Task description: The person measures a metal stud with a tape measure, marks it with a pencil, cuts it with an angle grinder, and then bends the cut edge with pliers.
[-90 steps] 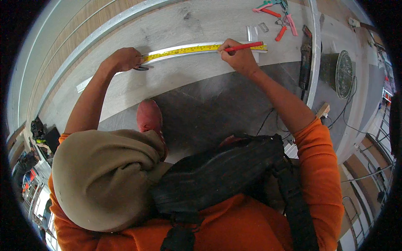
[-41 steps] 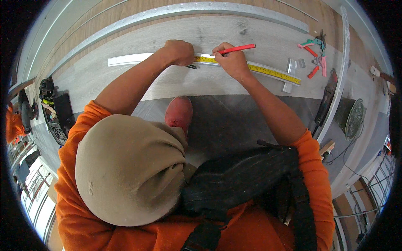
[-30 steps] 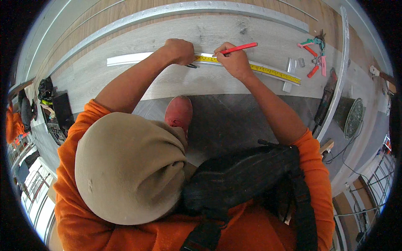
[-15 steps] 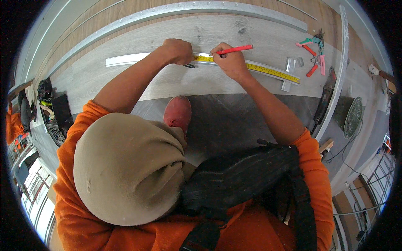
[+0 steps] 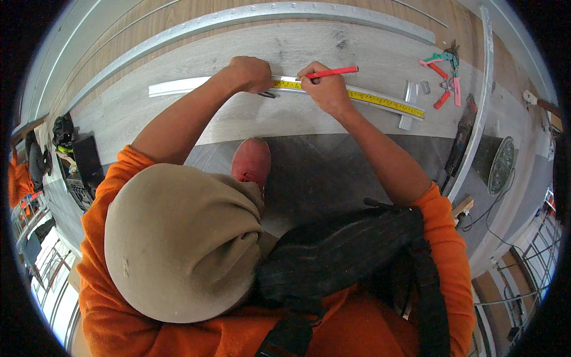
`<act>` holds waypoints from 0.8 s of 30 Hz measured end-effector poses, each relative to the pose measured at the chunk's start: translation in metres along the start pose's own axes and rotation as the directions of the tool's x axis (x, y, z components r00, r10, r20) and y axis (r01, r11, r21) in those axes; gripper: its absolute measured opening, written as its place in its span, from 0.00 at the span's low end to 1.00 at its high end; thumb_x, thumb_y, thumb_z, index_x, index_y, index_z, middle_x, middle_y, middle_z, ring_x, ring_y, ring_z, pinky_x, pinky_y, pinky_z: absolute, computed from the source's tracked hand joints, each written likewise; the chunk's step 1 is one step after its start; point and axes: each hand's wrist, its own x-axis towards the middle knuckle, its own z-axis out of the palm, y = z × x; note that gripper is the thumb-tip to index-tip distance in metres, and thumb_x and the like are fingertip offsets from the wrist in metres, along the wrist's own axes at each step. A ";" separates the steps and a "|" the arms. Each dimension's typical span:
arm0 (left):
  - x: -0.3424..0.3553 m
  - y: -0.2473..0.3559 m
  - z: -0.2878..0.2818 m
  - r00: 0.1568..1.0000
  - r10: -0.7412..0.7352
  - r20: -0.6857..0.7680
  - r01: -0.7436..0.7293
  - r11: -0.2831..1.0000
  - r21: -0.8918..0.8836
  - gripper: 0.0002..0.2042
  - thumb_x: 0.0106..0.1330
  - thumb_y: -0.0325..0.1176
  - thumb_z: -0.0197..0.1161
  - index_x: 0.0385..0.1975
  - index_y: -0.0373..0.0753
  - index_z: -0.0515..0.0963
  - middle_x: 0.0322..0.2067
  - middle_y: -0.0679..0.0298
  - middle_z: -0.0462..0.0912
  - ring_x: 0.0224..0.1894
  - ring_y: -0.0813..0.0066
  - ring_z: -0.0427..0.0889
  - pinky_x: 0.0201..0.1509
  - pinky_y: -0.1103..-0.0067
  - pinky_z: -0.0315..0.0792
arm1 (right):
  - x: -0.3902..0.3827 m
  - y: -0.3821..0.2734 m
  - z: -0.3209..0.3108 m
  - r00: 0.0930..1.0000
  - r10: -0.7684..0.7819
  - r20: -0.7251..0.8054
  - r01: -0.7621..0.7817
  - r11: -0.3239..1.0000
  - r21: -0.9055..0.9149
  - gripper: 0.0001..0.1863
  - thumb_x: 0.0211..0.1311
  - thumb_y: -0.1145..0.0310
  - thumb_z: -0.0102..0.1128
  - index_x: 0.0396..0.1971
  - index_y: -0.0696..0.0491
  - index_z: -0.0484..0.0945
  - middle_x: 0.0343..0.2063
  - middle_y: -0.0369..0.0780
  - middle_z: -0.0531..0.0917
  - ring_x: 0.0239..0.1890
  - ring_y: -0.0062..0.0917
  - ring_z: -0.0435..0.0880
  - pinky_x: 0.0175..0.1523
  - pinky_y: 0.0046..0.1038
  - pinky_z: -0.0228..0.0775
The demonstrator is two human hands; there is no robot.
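A long white-silver metal strip (image 5: 172, 88) lies on the pale wood-look floor, with the yellow tape (image 5: 380, 102) of a tape measure stretched along it. My left hand (image 5: 250, 72) is closed over the tape's left part, a dark case or clip showing just beneath it. My right hand (image 5: 324, 88) grips a red pencil (image 5: 342, 70), its fingertips at the strip's edge near the middle of the tape. A short metal offcut (image 5: 408, 104) crosses under the strip's right end. Beside it are pliers or snips with pink, red and green handles (image 5: 457, 92) and a small grey piece (image 5: 425, 87).
Long metal rails (image 5: 279, 9) run behind and at the right (image 5: 485, 59). A dark power tool (image 5: 461, 137), metal bucket (image 5: 499, 166), cables and wood block (image 5: 461, 205) lie right. Black gear (image 5: 89, 160) and orange clothing (image 5: 21, 178) are far left; my red shoe (image 5: 250, 157) is below.
Since three seconds ago the view has shifted, and my right hand with the pencil has moved left along the tape, much closer to my left hand. The last second shows almost no movement.
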 end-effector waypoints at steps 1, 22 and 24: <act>0.000 0.001 -0.002 1.000 0.000 0.005 0.000 1.000 -0.003 0.19 0.73 0.49 0.51 0.45 0.44 0.86 0.39 0.54 0.87 0.44 0.53 0.86 0.47 0.60 0.79 | 0.000 0.002 -0.001 1.000 -0.005 -0.008 0.005 1.000 0.004 0.07 0.58 0.70 0.63 0.35 0.53 0.82 0.28 0.42 0.86 0.30 0.26 0.86 0.38 0.29 0.77; 0.001 -0.001 0.002 1.000 0.023 -0.019 -0.023 0.999 0.025 0.19 0.72 0.48 0.52 0.43 0.42 0.86 0.38 0.54 0.88 0.42 0.52 0.87 0.46 0.60 0.79 | -0.001 0.004 0.005 0.998 -0.020 -0.054 0.019 1.000 -0.015 0.06 0.58 0.70 0.64 0.34 0.54 0.82 0.27 0.42 0.86 0.30 0.29 0.85 0.37 0.30 0.76; 0.001 0.001 0.000 1.000 0.013 -0.023 -0.013 1.000 0.016 0.20 0.73 0.49 0.51 0.43 0.42 0.86 0.38 0.54 0.87 0.43 0.52 0.87 0.46 0.60 0.79 | 0.002 0.008 0.003 0.990 -0.068 -0.120 0.073 0.997 0.036 0.05 0.58 0.71 0.64 0.34 0.54 0.82 0.27 0.41 0.85 0.29 0.27 0.84 0.37 0.29 0.75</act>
